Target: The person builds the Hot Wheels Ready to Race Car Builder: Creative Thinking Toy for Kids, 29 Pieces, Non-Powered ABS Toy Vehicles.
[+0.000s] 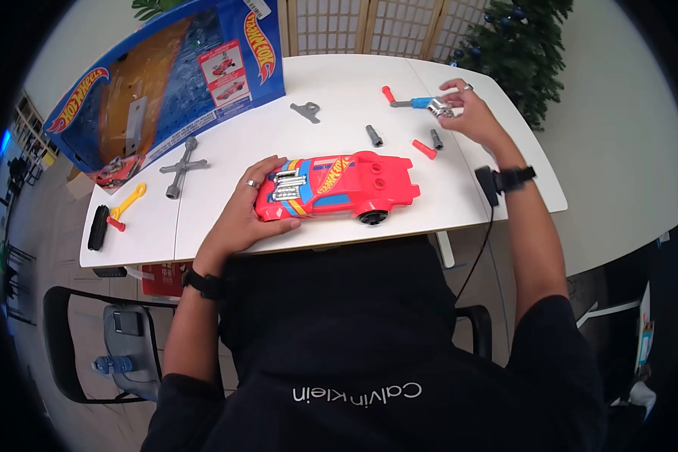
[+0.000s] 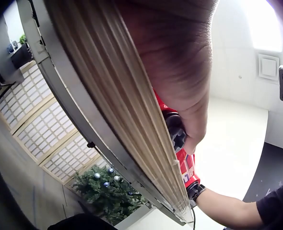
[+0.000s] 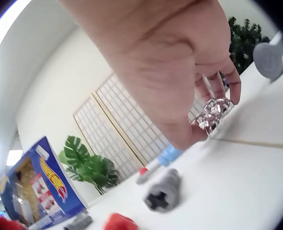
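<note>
A red toy car (image 1: 331, 188) with Hot Wheels markings lies lengthwise near the table's front edge. My left hand (image 1: 239, 215) grips its left end, thumb along the near side and fingers over the far side. Over the table's right part, my right hand (image 1: 473, 119) pinches a small chrome toy engine piece (image 3: 212, 115) between thumb and fingers. Beside that hand lies a blue-handled toy tool (image 1: 420, 102) with an orange-red end piece (image 1: 388, 93). Below it are a grey socket piece (image 1: 437, 138) and a red peg (image 1: 424, 149).
The blue toy box (image 1: 241, 113) stands at the back left. A grey cross-shaped wrench (image 1: 182, 166), a yellow wrench (image 1: 130, 200) and a black part (image 1: 98, 227) lie at left. A grey bracket (image 1: 306, 112) and another grey socket piece (image 1: 374, 135) lie behind the car.
</note>
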The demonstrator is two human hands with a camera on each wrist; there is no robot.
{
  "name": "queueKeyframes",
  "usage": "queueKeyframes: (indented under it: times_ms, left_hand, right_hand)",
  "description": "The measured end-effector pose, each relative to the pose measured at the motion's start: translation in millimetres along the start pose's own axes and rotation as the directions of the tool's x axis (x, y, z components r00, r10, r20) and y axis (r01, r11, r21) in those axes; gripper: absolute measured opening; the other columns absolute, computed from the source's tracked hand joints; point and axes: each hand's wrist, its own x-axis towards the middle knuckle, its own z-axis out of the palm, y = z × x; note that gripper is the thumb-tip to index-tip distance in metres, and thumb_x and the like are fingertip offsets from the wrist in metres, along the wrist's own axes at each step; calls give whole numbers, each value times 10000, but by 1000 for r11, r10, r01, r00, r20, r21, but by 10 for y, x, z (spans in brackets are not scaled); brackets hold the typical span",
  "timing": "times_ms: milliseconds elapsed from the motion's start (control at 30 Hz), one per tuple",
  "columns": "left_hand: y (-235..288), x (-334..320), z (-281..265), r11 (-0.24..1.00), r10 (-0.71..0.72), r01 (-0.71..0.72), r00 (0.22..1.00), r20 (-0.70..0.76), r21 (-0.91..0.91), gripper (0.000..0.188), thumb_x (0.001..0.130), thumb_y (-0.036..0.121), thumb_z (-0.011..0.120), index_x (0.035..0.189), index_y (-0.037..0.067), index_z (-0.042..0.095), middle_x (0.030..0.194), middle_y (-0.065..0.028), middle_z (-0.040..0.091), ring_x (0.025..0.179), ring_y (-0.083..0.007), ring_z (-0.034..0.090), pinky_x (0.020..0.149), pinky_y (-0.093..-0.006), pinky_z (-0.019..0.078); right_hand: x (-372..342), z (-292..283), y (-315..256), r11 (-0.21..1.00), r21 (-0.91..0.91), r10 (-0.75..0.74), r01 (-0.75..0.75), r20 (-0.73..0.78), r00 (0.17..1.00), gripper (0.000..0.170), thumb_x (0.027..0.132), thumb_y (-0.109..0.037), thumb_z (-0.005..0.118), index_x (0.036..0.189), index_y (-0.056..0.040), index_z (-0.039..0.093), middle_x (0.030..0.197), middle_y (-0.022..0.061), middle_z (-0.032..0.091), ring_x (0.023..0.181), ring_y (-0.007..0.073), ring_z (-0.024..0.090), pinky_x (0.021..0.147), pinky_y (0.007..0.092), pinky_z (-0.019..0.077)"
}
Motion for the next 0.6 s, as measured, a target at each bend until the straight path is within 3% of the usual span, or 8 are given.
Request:
queueKeyframes:
  times_ms: [67, 133, 200, 267, 333, 433, 533, 600]
  left_hand:
    - [-10, -17, 8, 1000, 6, -6, 1000, -9, 8, 1016, 743, 350, 970, 1570, 55, 460, 1583, -203, 441, 1484, -357, 446, 1250, -443, 371]
    - [15, 3, 2, 1000, 2, -2, 1000, -4, -4, 1014, 744, 351, 967, 1570, 51, 459, 1576, -201, 447, 1476, -357, 452, 1249, -443, 371]
    - [-15, 21, 3, 1000, -6, 6, 1000, 6, -6, 1011, 747, 350, 965, 1569, 51, 459, 1575, -199, 448, 1474, -356, 452, 1249, -441, 370]
    - [-31, 25, 10, 1000, -23, 23, 1000, 0, -12, 1008, 749, 348, 963, 1569, 51, 459, 1574, -198, 449, 1472, -355, 453, 1249, -440, 370]
    - [-37, 10, 14, 999, -13, 13, 1000, -1, -40, 1008, 749, 355, 962, 1570, 54, 461, 1568, -197, 453, 1476, -354, 447, 1252, -438, 364]
    - [-64, 7, 19, 999, -15, 15, 1000, -1, -50, 1003, 750, 360, 958, 1566, 53, 462, 1563, -196, 454, 1480, -354, 438, 1254, -439, 358]
    - [-55, 40, -2, 1000, -3, 3, 1000, 22, 4, 1008, 748, 363, 956, 1568, 59, 454, 1562, -194, 452, 1481, -356, 432, 1252, -442, 357]
    - [-22, 44, -27, 999, -7, 5, 999, 52, 46, 1001, 780, 266, 936, 1598, 47, 403, 1551, -169, 450, 1475, -297, 439, 1260, -400, 347]
  right_hand:
    - [-254, -25, -635, 965, 153, -243, 214, 209, 947, 593, 760, -102, 854, 1303, -98, 617, 1212, 99, 734, 1124, 205, 692, 996, 377, 557]
    - [-533, 49, -1135, 919, 243, -390, 311, 433, 812, 467, 767, -92, 844, 1210, -74, 696, 1281, 110, 739, 1151, 221, 701, 1013, 375, 555]
    - [-702, 224, -1334, 950, 176, -313, 258, 518, 796, 334, 791, -85, 833, 1113, -55, 748, 1318, 155, 733, 1178, 246, 706, 1021, 372, 557]
    - [-746, 337, -1345, 937, 67, -323, 342, 537, 779, 277, 832, -73, 822, 1100, -56, 757, 1314, 165, 720, 1163, 266, 709, 1024, 364, 558]
    - [-773, 315, -1313, 898, 67, -416, 434, 448, 791, 269, 864, -71, 802, 1132, -62, 774, 1345, 154, 683, 1177, 282, 696, 1032, 377, 557]
    - [-801, 335, -1297, 941, -21, -290, 338, 469, 834, 299, 899, -72, 784, 1198, -79, 790, 1351, 141, 656, 1204, 302, 678, 1042, 388, 552]
    - [-838, 479, -1219, 913, 41, -385, 407, 423, 820, 332, 922, -81, 772, 1253, -102, 790, 1328, 132, 667, 1204, 295, 674, 1037, 396, 551]
    - [-868, 499, -1233, 919, 57, -378, 390, 405, 832, 340, 933, -83, 763, 1271, -109, 786, 1326, 127, 668, 1195, 290, 674, 1047, 400, 544]
